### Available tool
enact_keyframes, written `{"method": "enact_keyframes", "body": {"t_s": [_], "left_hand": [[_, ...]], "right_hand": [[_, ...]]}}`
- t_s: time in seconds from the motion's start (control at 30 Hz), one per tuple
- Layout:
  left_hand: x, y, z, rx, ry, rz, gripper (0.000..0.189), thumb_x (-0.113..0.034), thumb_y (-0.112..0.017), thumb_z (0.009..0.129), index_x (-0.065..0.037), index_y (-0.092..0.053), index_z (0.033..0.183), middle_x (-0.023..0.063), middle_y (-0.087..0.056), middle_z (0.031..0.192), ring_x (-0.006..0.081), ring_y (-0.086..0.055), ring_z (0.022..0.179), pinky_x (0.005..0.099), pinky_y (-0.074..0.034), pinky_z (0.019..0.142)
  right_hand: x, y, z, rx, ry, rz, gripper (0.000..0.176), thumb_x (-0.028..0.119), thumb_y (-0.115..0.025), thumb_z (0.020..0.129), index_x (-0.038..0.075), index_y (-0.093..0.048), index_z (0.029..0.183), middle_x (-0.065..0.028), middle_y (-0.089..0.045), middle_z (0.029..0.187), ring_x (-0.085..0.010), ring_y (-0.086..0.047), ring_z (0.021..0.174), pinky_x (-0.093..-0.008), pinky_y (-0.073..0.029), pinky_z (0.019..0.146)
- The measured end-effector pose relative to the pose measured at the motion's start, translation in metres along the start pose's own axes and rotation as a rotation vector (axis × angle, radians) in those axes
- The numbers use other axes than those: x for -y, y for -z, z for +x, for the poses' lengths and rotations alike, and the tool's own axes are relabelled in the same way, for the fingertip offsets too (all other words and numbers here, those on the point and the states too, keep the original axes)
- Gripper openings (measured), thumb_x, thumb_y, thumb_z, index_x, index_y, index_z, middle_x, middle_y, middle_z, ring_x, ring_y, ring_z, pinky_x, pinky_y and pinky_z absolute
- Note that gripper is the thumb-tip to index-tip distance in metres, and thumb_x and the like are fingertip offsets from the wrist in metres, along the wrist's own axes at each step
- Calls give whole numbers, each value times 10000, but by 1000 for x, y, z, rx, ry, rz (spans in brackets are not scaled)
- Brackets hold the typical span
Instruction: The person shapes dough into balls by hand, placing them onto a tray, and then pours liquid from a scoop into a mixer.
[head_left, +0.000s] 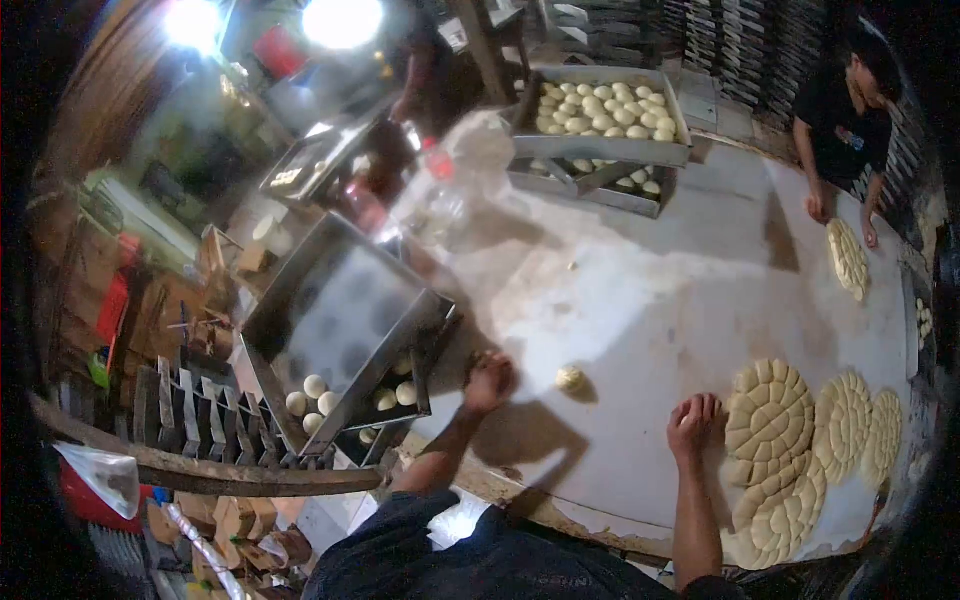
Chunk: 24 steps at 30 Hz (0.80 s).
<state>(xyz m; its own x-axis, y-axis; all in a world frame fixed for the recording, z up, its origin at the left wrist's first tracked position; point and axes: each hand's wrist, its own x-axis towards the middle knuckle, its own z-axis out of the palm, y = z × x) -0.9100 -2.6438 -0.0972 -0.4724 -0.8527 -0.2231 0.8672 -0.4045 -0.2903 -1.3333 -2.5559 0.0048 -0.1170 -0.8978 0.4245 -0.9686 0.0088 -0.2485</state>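
Note:
My left hand (pixel 490 382) is slightly blurred over the table, close to the metal trays, its fingers curled in; what lies under them is hidden. Between my hands a single round dough ball (pixel 571 379) rests on the floured surface, touched by neither. On the right, my right hand (pixel 693 427) is closed with bent fingers against the table; anything inside it is out of sight. Just beside it lies a large flat round of dough cut into many pieces (pixel 770 420). More cut dough rounds (pixel 843 425) overlap or sit close by to the right.
A tilted metal tray (pixel 350 310) at the left holds several dough balls (pixel 314 385) at its near end. Stacked trays full of dough balls (pixel 605 108) stand at the back. Across the table, another person (pixel 850 120) handles a cut dough round (pixel 848 260).

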Motion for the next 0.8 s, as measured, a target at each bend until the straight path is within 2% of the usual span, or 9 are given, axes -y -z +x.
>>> {"method": "enact_keyframes", "body": {"t_s": [0.03, 0.13, 0.2, 0.37, 0.4, 0.5, 0.63, 0.73, 0.8], "left_hand": [[12, -7, 2, 5, -8, -13, 278, -238, -551, 875, -95, -614, 1105, 60, -622, 1127, 235, -565, 1006, 432, -458, 900], [47, -1, 0, 53, -742, 2656, 251, -170, -649, 782, -32, -639, 991, 135, -644, 987, 282, -593, 897, 388, -484, 849], [58, 57, -12, 238, -426, 1441, 482, -223, -715, 712, -13, -581, 1125, 216, -603, 1069, 358, -573, 990, 409, -468, 869], [49, -82, -178, 121, -38, 2144, 532, -106, -650, 773, -9, -478, 1267, 210, -549, 1172, 327, -528, 1123, 385, -430, 979], [48, -128, -203, 313, -279, 2269, 578, -61, -650, 782, -20, -436, 1318, 189, -536, 1204, 340, -503, 1173, 381, -409, 1018], [10, -258, -278, 448, -820, 2351, 417, -24, -563, 798, -49, -531, 1213, 144, -577, 1127, 346, -555, 1022, 407, -452, 911], [-119, -283, -328, -833, -853, 3132, 336, -168, -614, 812, -124, -579, 1143, 67, -650, 1029, 269, -618, 974, 540, -326, 970], [-185, -257, -339, -964, -785, 2983, 309, -200, -656, 767, -136, -624, 1067, 91, -675, 940, 295, -636, 935, 509, -394, 921], [-187, -261, -335, -1099, -318, 2974, 321, -185, -685, 729, -110, -640, 1038, 130, -677, 916, 338, -637, 909, 470, -473, 825]], "right_hand": [[9, -16, -1, 6, 14, -5, 85, 91, -546, 765, 40, -487, 798, -174, -503, 854, -346, -505, 859, -474, -402, 746], [32, -44, -21, -139, -153, 190, 78, 116, -546, 810, 48, -509, 821, -162, -523, 875, -367, -517, 883, -470, -422, 762], [54, -12, -47, 84, 0, 244, 83, 92, -553, 804, 26, -548, 854, -153, -549, 849, -365, -504, 892, -469, -393, 852], [-30, 3, -74, 506, -199, 259, 144, 155, -502, 910, 26, -566, 896, -81, -587, 845, -205, -574, 760, -360, -496, 679], [-62, -6, -71, 577, -119, 249, 174, 163, -480, 932, 16, -573, 917, -60, -593, 852, -167, -572, 743, -335, -507, 649], [152, 44, 15, 748, -278, 527, 208, 181, -471, 947, 7, -583, 956, -44, -587, 860, -135, -556, 735, -305, -519, 639], [419, 80, 58, 642, 361, 986, 346, 194, -606, 855, -11, -577, 1132, -143, -601, 1077, -209, -588, 1007, -333, -469, 887], [554, 60, 66, 493, 822, 1091, 337, 119, -680, 781, 14, -588, 1088, -169, -599, 1073, -325, -603, 996, -382, -479, 886], [614, 5, 65, 582, 1022, 1014, 346, 177, -677, 785, 8, -597, 1076, -166, -602, 1044, -339, -592, 1013, -421, -468, 915]]}}
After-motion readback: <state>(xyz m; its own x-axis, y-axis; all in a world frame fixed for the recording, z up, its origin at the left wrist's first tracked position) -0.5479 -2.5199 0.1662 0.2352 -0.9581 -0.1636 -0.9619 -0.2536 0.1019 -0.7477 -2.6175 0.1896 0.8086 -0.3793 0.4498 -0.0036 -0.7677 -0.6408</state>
